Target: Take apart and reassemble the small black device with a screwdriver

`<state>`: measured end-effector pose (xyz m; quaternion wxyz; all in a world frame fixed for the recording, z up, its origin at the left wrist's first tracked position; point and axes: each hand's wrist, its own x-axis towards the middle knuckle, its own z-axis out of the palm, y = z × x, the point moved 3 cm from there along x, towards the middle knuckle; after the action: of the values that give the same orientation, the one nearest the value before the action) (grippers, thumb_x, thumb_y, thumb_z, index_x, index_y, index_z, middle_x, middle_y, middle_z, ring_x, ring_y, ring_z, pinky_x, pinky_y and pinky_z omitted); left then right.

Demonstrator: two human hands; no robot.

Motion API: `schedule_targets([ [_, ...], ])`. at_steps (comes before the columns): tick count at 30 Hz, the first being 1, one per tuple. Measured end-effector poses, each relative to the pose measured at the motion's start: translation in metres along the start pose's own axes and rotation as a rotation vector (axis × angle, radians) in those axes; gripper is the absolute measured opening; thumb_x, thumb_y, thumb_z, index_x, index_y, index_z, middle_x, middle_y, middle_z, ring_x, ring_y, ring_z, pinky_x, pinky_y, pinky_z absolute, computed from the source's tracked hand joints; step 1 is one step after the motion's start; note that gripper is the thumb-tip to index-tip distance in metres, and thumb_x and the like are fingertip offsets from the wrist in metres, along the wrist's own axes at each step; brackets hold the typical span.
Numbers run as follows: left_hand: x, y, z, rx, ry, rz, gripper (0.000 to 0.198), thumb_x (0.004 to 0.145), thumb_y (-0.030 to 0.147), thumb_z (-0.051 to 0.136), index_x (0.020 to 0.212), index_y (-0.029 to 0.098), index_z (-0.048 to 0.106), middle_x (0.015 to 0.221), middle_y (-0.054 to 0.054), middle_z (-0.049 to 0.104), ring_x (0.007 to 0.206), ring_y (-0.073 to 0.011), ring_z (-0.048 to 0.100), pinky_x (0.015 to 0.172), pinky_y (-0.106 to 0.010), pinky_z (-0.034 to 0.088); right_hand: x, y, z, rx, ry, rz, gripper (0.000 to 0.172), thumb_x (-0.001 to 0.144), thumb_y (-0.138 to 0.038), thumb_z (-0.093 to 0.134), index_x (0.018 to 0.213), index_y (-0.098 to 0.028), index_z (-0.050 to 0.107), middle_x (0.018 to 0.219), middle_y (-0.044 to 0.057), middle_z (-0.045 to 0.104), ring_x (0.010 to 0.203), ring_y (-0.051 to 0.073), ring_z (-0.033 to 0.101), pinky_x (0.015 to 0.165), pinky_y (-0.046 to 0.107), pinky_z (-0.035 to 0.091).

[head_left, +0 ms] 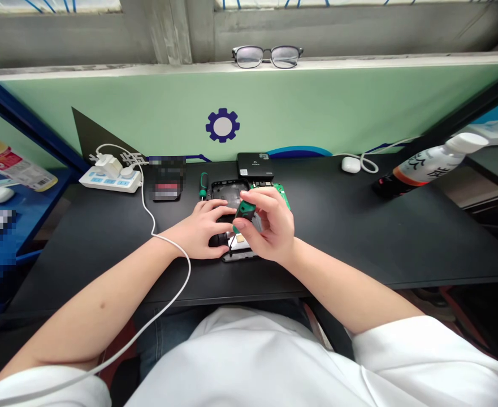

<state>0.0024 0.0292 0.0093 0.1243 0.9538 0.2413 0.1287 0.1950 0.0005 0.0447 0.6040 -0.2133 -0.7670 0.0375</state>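
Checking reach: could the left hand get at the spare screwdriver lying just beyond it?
Probably yes. The spare screwdriver lies just past the left hand, nothing between them; the white cable runs off to the side. The right hand holds another screwdriver.

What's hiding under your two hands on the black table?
An opened dark device with shiny insides. The left hand and right hand, gripping a green screwdriver, cover most of it.

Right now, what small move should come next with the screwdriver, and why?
Probably turn the screwdriver in place: the right hand holds it tip down on the opened device, while the left hand lies on the device, steadying it.
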Motion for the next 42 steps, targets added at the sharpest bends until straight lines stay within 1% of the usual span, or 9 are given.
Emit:
schedule_targets([
  [4,0.0007,-0.0002,0.0008,-0.009,0.002,-0.01,0.024,0.091,0.036,0.077,0.11,0.022,0.082,0.145,-0.017,0.065,0.146,-0.0459,0.046,0.118,-0.066,0.041,0.0002,0.0004,-0.0008,-0.01,0.011,-0.01,0.048,0.1,-0.024,0.071,0.146,-0.024,0.061,0.11,0.01,0.069,0.094,0.024,0.069,0.067,0.035,0.061],
  [8,0.0013,-0.0011,0.0015,-0.024,-0.001,-0.023,0.03,0.091,0.037,0.078,0.118,0.027,0.081,0.146,-0.014,0.066,0.148,-0.0444,0.045,0.119,-0.066,0.04,-0.0022,0.0002,0.0013,-0.012,-0.011,-0.029,0.049,0.1,-0.026,0.071,0.147,-0.024,0.06,0.11,0.011,0.069,0.092,0.024,0.069,0.069,0.037,0.063],
  [12,0.0014,-0.0015,0.0019,-0.045,0.008,-0.022,0.032,0.089,0.037,0.079,0.12,0.029,0.081,0.148,-0.014,0.065,0.149,-0.0458,0.045,0.119,-0.069,0.041,-0.0043,-0.0003,0.0016,-0.051,-0.01,-0.064,0.049,0.1,-0.029,0.07,0.148,-0.025,0.059,0.11,0.01,0.07,0.093,0.025,0.07,0.074,0.04,0.065],
  [17,0.0015,-0.0016,0.0025,-0.057,0.01,-0.02,0.03,0.089,0.035,0.08,0.118,0.029,0.081,0.151,-0.013,0.064,0.149,-0.0461,0.045,0.118,-0.069,0.041,-0.0028,-0.0003,-0.0001,-0.086,0.005,-0.065,0.047,0.102,-0.033,0.068,0.147,-0.024,0.06,0.108,0.011,0.069,0.091,0.025,0.069,0.067,0.038,0.063],
  [24,0.0013,-0.0023,0.0033,-0.046,0.013,-0.006,0.034,0.091,0.038,0.079,0.124,0.03,0.08,0.147,-0.014,0.066,0.152,-0.0447,0.042,0.122,-0.068,0.038,-0.0021,-0.0016,-0.0006,-0.078,-0.007,-0.095,0.05,0.101,-0.029,0.07,0.149,-0.025,0.058,0.107,0.01,0.069,0.091,0.024,0.07,0.072,0.039,0.064],
  [28,0.0014,-0.0022,0.0035,-0.038,0.009,-0.006,0.036,0.092,0.04,0.078,0.126,0.029,0.079,0.148,-0.015,0.065,0.15,-0.0462,0.044,0.118,-0.07,0.041,-0.0022,-0.0002,-0.0008,-0.042,0.002,-0.088,0.054,0.099,-0.027,0.073,0.15,-0.026,0.059,0.109,0.01,0.069,0.091,0.024,0.07,0.074,0.039,0.064],
  [32,0.0015,-0.0021,0.0026,-0.046,0.019,-0.005,0.035,0.092,0.039,0.078,0.126,0.029,0.08,0.149,-0.015,0.064,0.149,-0.0467,0.045,0.117,-0.071,0.042,-0.0028,0.0011,-0.0007,-0.098,-0.003,-0.109,0.051,0.101,-0.031,0.071,0.15,-0.025,0.059,0.107,0.01,0.069,0.089,0.025,0.07,0.072,0.041,0.064],
  [36,0.0011,-0.0028,0.0033,-0.056,0.023,-0.006,0.035,0.091,0.037,0.08,0.125,0.03,0.081,0.149,-0.014,0.065,0.15,-0.0457,0.045,0.121,-0.069,0.04,-0.0044,0.0022,-0.0022,-0.103,-0.019,-0.096,0.053,0.1,-0.033,0.072,0.151,-0.027,0.058,0.11,0.01,0.069,0.091,0.025,0.07,0.076,0.041,0.065],
  [42,0.0007,-0.0031,0.0046,-0.045,0.024,-0.004,0.036,0.093,0.039,0.077,0.127,0.029,0.08,0.15,-0.015,0.065,0.15,-0.0455,0.045,0.12,-0.069,0.04,-0.0047,0.0023,-0.0018,-0.143,-0.004,-0.09,0.05,0.102,-0.037,0.069,0.149,-0.026,0.059,0.108,0.011,0.068,0.091,0.025,0.069,0.069,0.04,0.063],
])
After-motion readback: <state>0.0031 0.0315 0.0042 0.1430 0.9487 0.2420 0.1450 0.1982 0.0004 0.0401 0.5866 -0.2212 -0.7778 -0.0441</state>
